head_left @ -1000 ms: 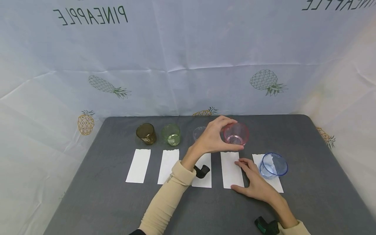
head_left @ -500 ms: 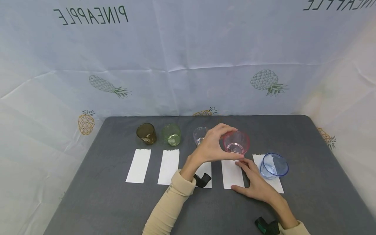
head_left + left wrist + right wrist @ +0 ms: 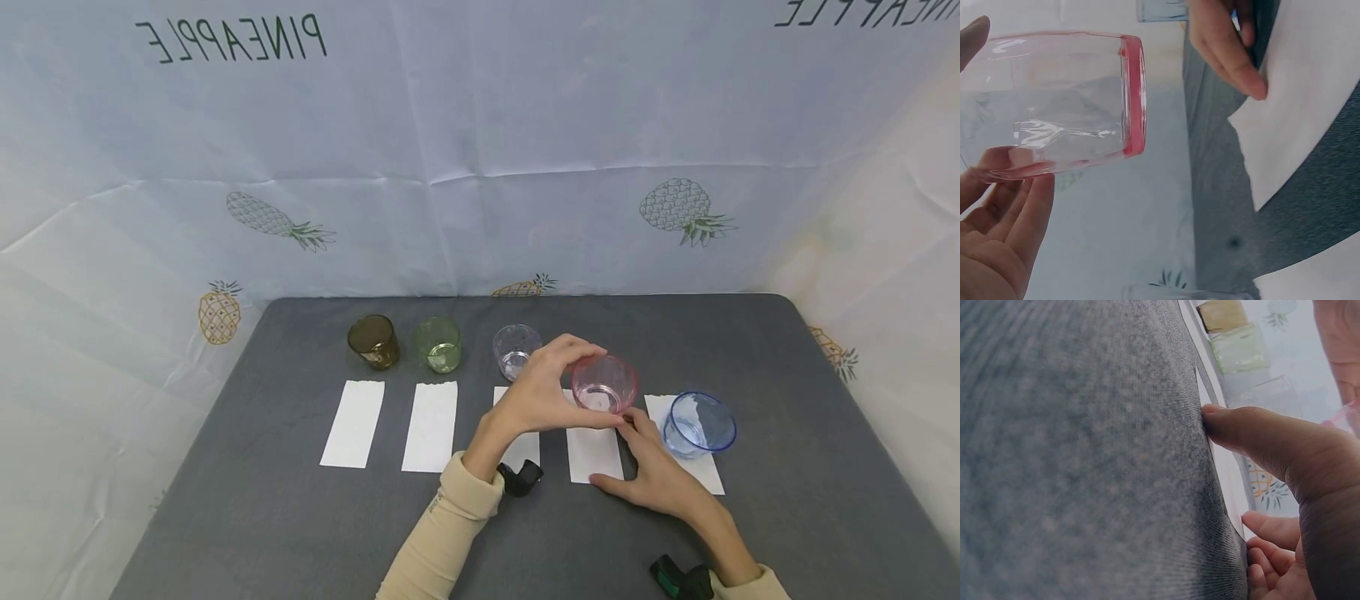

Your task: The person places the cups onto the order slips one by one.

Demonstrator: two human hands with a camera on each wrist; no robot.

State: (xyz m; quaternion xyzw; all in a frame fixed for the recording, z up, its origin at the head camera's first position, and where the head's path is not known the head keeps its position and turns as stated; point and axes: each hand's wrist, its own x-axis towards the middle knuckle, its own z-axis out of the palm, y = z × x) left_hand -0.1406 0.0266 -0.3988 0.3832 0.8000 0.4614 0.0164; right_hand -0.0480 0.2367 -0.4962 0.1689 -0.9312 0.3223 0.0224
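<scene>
My left hand (image 3: 534,393) grips a pink-tinted glass (image 3: 604,385) from the side, thumb on the near side and fingers on the far side. In the left wrist view the glass (image 3: 1066,106) is held in the air, its thick pink base towards the table with a gap between. Below and to the right, my right hand (image 3: 651,468) rests at a white paper strip (image 3: 592,454), its thumb and fingertips touching the paper and table. In the right wrist view the thumb (image 3: 1254,431) lies along the strip's edge. A blue-rimmed glass (image 3: 699,425) stands on the rightmost strip, beside the right hand.
At the back of the grey table (image 3: 262,500) stand a brown glass (image 3: 373,342), a green glass (image 3: 438,343) and a clear glass (image 3: 516,350). Further paper strips (image 3: 352,423) lie in a row before them. A pineapple-print cloth (image 3: 480,125) hangs behind.
My left hand has brought the pink glass nearer, from the back of the table to over the top end of the paper strip. The right hand has stayed in place.
</scene>
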